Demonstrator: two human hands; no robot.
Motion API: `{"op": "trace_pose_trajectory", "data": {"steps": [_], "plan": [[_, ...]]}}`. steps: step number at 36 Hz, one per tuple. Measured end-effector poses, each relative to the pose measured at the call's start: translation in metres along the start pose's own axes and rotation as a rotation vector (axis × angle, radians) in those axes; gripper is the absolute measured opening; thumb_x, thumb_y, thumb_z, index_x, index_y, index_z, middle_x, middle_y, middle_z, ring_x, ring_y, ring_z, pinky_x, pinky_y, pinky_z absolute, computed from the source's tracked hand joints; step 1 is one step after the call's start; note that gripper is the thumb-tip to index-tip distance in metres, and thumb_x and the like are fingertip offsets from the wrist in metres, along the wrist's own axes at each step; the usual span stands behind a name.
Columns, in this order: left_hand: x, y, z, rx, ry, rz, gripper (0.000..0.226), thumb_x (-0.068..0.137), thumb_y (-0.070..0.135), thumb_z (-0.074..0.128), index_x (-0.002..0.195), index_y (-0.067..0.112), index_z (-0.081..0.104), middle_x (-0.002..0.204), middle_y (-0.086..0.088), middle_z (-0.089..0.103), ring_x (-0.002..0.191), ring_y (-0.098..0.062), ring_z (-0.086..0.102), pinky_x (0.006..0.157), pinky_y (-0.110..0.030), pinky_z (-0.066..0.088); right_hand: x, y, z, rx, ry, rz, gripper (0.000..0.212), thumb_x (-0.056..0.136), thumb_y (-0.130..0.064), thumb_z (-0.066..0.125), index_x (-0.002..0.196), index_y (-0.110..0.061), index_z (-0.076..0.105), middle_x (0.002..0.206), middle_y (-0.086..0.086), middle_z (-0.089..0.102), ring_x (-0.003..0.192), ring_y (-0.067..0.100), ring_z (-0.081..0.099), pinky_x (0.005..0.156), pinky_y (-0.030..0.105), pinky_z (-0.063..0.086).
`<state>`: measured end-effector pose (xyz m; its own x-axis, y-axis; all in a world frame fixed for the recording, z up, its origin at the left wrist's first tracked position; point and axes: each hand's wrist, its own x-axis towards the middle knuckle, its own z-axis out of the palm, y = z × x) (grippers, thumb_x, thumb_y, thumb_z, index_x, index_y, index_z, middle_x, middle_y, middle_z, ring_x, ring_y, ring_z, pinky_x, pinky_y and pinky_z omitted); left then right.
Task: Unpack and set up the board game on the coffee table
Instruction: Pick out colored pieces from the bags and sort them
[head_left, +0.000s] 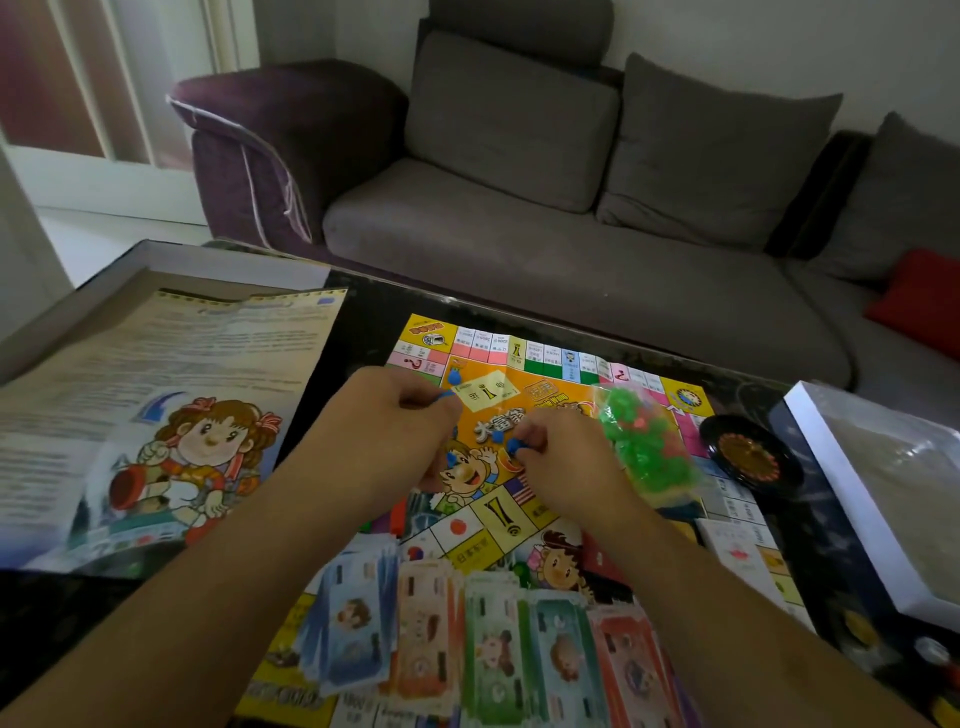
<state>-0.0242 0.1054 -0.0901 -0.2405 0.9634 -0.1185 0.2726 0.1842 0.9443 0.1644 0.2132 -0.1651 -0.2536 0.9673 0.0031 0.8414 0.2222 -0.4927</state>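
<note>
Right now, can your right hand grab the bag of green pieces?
Probably yes. The bag of green pieces lies on the board just beside the right hand, with nothing between them. But that hand already pinches a small blue piece, so it may need to drop it first.

The hands (467, 431) hide the board's (550, 395) centre; the rule sheet's (171, 395) print is blurred.

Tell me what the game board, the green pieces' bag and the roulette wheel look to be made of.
Game board: thin printed paper, judging by its fold creases. Bag of green pieces: clear, shiny plastic film that crinkles. Roulette wheel: probably glossy black moulded plastic, though the dim light leaves that open.
</note>
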Motion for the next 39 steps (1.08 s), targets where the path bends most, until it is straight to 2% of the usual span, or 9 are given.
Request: {"op": "trace_pose_trajectory", "data": {"steps": [2,6,9,13,16,22,28,34,39], "plan": [[-0.001,0.002,0.000,-0.029,-0.023,-0.029,0.010,0.102,0.024,0.065,0.105,0.018,0.072,0.080,-0.006,0.071,0.061,-0.010,0.068,0.053,-0.019,0.058,-0.009,-0.004,-0.004,0.046,0.008,-0.028,0.018,0.095,-0.009,0.071,0.099,-0.025,0.077,0.091,-0.013,0.068,0.084,0.005,0.063,0.065,0.015,0.048],[-0.006,0.003,0.005,-0.052,-0.130,-0.072,0.014,0.100,0.020,0.068,0.112,0.014,0.072,0.087,-0.006,0.078,0.070,-0.016,0.077,0.063,-0.028,0.065,-0.041,-0.016,-0.024,0.186,0.093,-0.092,0.016,0.093,-0.016,0.077,0.096,-0.031,0.075,0.087,-0.013,0.068,0.080,0.003,0.063,0.065,0.014,0.049],[-0.012,0.002,0.012,-0.017,-0.273,-0.033,0.014,0.100,0.014,0.067,0.113,0.009,0.073,0.089,-0.005,0.081,0.076,-0.018,0.079,0.074,-0.037,0.067,-0.072,-0.023,-0.038,0.270,0.163,-0.193,0.020,0.090,-0.016,0.080,0.095,-0.035,0.073,0.088,-0.013,0.067,0.084,0.005,0.064,0.068,0.021,0.054],[-0.024,0.005,0.025,-0.003,-0.356,0.044,0.013,0.102,0.012,0.064,0.107,0.010,0.076,0.086,-0.003,0.079,0.076,-0.018,0.078,0.071,-0.031,0.066,-0.103,-0.022,-0.051,0.352,0.189,-0.270,0.026,0.088,-0.010,0.082,0.093,-0.034,0.072,0.085,-0.010,0.066,0.080,0.014,0.065,0.066,0.032,0.056],[-0.032,0.006,0.033,-0.018,-0.363,0.080,0.014,0.103,0.013,0.063,0.107,0.013,0.076,0.086,-0.003,0.079,0.076,-0.018,0.078,0.069,-0.029,0.065,-0.115,-0.018,-0.056,0.306,0.236,-0.315,0.024,0.088,-0.010,0.081,0.095,-0.031,0.071,0.087,-0.011,0.065,0.078,0.016,0.065,0.063,0.035,0.056],[-0.040,0.005,0.037,-0.036,-0.367,0.106,0.014,0.102,0.011,0.064,0.104,0.015,0.077,0.085,-0.004,0.079,0.076,-0.021,0.078,0.071,-0.032,0.065,-0.122,-0.020,-0.058,0.244,0.345,-0.342,0.021,0.088,-0.011,0.080,0.095,-0.028,0.070,0.086,-0.016,0.060,0.080,0.013,0.063,0.061,0.027,0.053],[-0.044,0.006,0.040,-0.042,-0.362,0.124,0.018,0.103,0.012,0.062,0.106,0.016,0.079,0.081,-0.003,0.078,0.074,-0.021,0.077,0.071,-0.029,0.064,-0.122,-0.023,-0.062,0.210,0.362,-0.372,0.019,0.090,-0.012,0.078,0.102,-0.024,0.071,0.092,-0.012,0.061,0.080,0.010,0.063,0.064,0.020,0.052],[-0.044,0.006,0.042,-0.068,-0.321,0.148,0.018,0.102,0.010,0.063,0.104,0.016,0.080,0.081,-0.009,0.078,0.074,-0.024,0.076,0.073,-0.035,0.066,-0.122,-0.019,-0.063,0.201,0.361,-0.408,0.021,0.089,-0.010,0.079,0.103,-0.024,0.071,0.093,-0.012,0.062,0.079,0.009,0.064,0.064,0.024,0.054],[-0.044,0.003,0.047,-0.023,-0.274,0.191,0.019,0.103,0.011,0.061,0.106,0.016,0.079,0.079,-0.006,0.077,0.071,-0.019,0.075,0.070,-0.026,0.063,-0.124,-0.020,-0.062,0.251,0.397,-0.410,0.022,0.088,-0.008,0.081,0.102,-0.022,0.073,0.091,-0.014,0.063,0.081,0.009,0.065,0.066,0.021,0.055]]}}
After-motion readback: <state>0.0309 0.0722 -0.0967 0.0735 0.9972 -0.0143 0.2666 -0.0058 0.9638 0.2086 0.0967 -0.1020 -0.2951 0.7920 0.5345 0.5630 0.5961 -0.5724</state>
